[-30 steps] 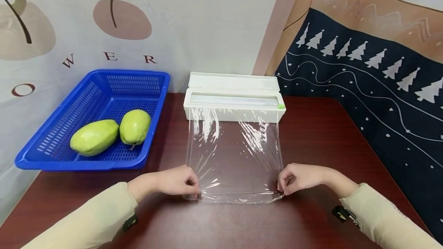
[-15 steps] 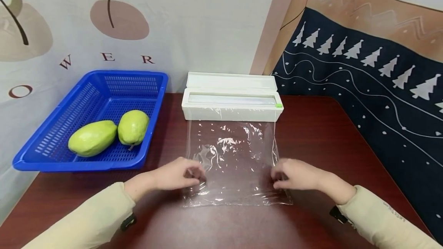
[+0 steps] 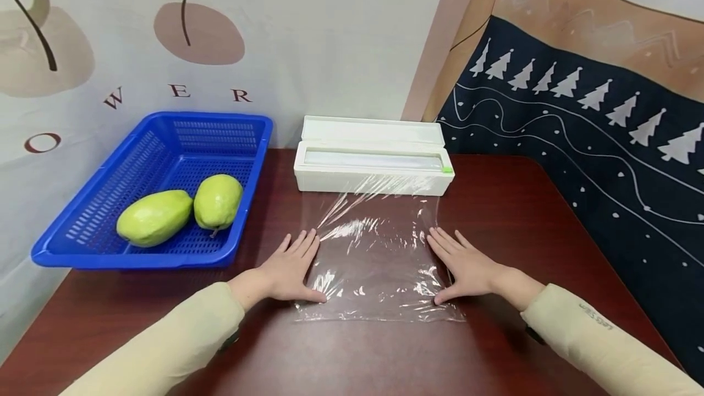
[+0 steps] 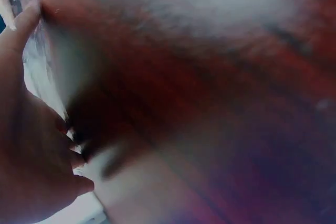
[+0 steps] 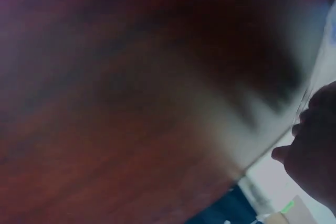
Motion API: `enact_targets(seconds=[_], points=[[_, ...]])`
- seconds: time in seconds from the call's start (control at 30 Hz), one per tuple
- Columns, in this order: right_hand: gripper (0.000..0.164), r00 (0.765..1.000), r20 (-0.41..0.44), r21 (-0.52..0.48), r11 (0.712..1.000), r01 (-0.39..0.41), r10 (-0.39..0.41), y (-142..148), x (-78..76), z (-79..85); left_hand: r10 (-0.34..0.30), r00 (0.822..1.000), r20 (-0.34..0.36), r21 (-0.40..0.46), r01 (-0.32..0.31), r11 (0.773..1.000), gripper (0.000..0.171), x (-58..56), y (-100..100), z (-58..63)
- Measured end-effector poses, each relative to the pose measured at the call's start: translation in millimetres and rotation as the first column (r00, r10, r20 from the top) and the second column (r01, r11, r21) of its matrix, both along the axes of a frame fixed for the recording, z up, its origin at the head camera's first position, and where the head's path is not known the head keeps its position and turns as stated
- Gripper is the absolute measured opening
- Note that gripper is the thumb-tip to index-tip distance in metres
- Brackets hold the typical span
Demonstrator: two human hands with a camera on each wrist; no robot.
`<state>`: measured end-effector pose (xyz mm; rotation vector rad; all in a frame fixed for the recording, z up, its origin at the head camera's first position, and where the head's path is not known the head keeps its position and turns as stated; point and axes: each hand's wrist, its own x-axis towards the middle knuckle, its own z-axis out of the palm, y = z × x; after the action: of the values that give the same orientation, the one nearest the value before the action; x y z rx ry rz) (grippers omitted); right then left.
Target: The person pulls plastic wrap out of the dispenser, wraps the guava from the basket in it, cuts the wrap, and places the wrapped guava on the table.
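Note:
A clear sheet of plastic wrap (image 3: 368, 261) runs from the white cling film dispenser (image 3: 374, 182) forward over the table. My left hand (image 3: 288, 271) lies with fingers spread and straight on the sheet's left edge. On the opposite edge my right hand (image 3: 467, 264) presses down the same way, fingers pointing away from me. The dispenser's lid (image 3: 374, 131) stands raised at the back, and a green cutter slider (image 3: 447, 170) sits at its right end. In the left wrist view the left hand (image 4: 37, 129) shows at the side, thumb by the shiny film.
A blue plastic basket (image 3: 137, 260) stands on the left of the dark red table (image 3: 511, 200). In it lie two green fruits, one long (image 3: 155, 217) and one rounder with a stem (image 3: 217, 201). Printed cloths (image 3: 341, 35) hang behind the table and along its right side.
Both hands have let go of the film's front corners, opened out and moved forward onto its side edges. The film, earlier pulled taut, now lies lower and flatter on the table.

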<state>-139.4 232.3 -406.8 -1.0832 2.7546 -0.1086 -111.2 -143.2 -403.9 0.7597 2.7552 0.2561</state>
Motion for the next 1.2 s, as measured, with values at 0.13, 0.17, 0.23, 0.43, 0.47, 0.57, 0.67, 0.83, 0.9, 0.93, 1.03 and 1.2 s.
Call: enact_targets(seconds=[0.13, 0.17, 0.23, 0.43, 0.47, 0.57, 0.67, 0.83, 0.9, 0.93, 1.03, 1.2], points=[[0.118, 1.000, 0.025, -0.008, 1.000, 0.001, -0.001, 6.2, 2.5, -5.3, -0.003, 1.000, 0.022, 0.000, 0.003, 1.000, 0.113, 0.2, -0.6, -1.1], [0.117, 1.000, 0.027, -0.012, 1.000, 0.000, 0.000, 6.4, 2.4, -5.7, -0.002, 1.000, 0.024, 0.002, 0.002, 1.000, 0.113, 0.1, -0.7, -1.1], [0.117, 1.000, 0.030, -0.014, 1.000, -0.005, 0.005, 4.6, 0.9, -6.2, 0.006, 1.000, 0.023, -0.001, -0.006, 1.000, 0.114, 0.8, -2.3, -0.9], [0.116, 0.999, 0.032, 0.002, 1.000, -0.018, 0.018, -2.3, -3.9, -7.9, 0.030, 0.999, 0.028, 0.026, -0.031, 0.999, 0.118, 5.0, -10.1, -0.1], [0.117, 0.999, 0.035, 0.001, 1.000, -0.017, 0.017, -2.3, -3.8, -7.7, 0.030, 0.999, 0.029, 0.041, -0.031, 0.999, 0.120, 5.7, -10.5, 0.5], [0.117, 0.999, 0.044, -0.012, 1.000, -0.009, 0.010, 0.0, -1.5, -5.7, 0.015, 1.000, 0.013, 0.096, -0.017, 0.995, 0.123, 7.5, -8.2, 5.8], [0.118, 0.998, 0.059, -0.017, 1.000, 0.006, -0.005, 2.9, 1.2, -4.6, -0.019, 0.999, -0.043, 0.131, 0.024, 0.991, 0.123, 9.7, -2.0, 15.6], [0.118, 0.997, 0.066, -0.011, 1.000, 0.029, -0.028, 8.1, 3.5, -3.9, -0.072, 0.991, -0.115, 0.134, 0.088, 0.987, 0.117, 10.1, 13.6, 48.8], [0.118, 0.997, 0.066, -0.010, 0.999, 0.035, -0.034, 9.2, 3.7, -3.5, -0.066, 0.989, -0.132, 0.136, 0.084, 0.987, 0.116, 7.9, 17.3, 67.0], [0.118, 0.997, 0.065, -0.007, 0.999, 0.036, -0.036, 9.3, 3.6, -3.4, -0.056, 0.988, -0.143, 0.138, 0.076, 0.987, 0.116, 6.6, 17.9, 77.2], [0.118, 0.997, 0.073, -0.003, 0.999, 0.034, -0.034, 8.0, 2.1, -4.3, -0.001, 0.985, -0.173, 0.141, 0.025, 0.990, 0.116, 0.7, 12.7, 106.5], [0.120, 0.997, 0.079, 0.015, 1.000, 0.025, -0.026, 7.1, -0.7, -6.6, 0.148, 0.973, -0.175, 0.173, -0.118, 0.978, 0.114, -16.6, -9.1, 147.1]])
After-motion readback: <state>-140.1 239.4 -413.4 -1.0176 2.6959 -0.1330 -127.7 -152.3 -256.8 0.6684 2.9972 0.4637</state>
